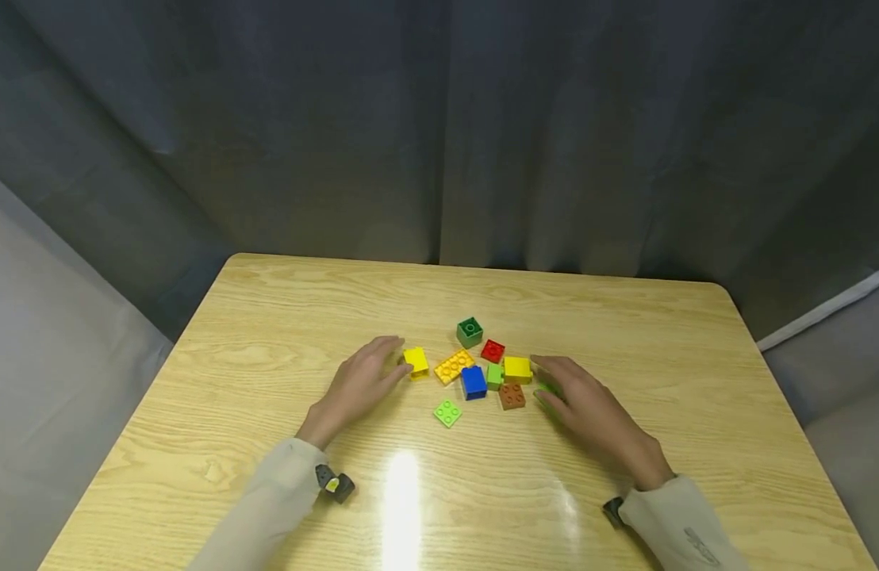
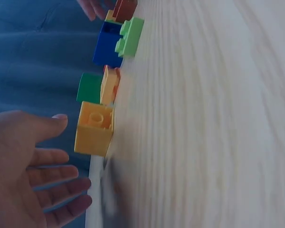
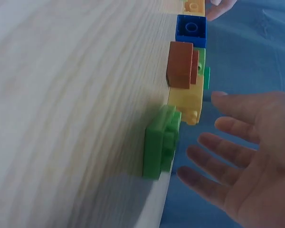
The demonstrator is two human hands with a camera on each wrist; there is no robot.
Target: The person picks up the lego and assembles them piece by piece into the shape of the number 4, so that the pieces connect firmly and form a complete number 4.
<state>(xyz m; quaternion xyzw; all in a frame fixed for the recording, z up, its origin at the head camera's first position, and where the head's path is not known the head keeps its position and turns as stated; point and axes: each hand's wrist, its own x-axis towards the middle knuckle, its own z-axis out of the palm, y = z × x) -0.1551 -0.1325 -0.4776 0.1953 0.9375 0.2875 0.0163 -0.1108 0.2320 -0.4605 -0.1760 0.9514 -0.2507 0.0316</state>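
My left hand (image 1: 364, 377) hovers with loosely spread fingers beside a yellow toy brick (image 1: 416, 362) at the left of a loose cluster. The left wrist view shows a gap between the thumb and that brick. On the other side, my right hand (image 1: 589, 400) is held over a bright green brick (image 3: 160, 142), partly hidden by it in the head view; its fingers are extended and hold nothing. Nearest its fingertips is a second yellow brick (image 1: 517, 369), with a brown brick (image 1: 512, 396) just in front.
Between the hands lie a blue brick (image 1: 474, 382), an orange-yellow long brick (image 1: 454, 366), a small green brick (image 1: 494, 376) and a red brick (image 1: 493, 350). A dark green brick (image 1: 470, 332) sits farthest back, a lime brick (image 1: 447, 413) closest. Dark curtain (image 1: 439, 143) hangs behind the wooden table (image 1: 282, 309).
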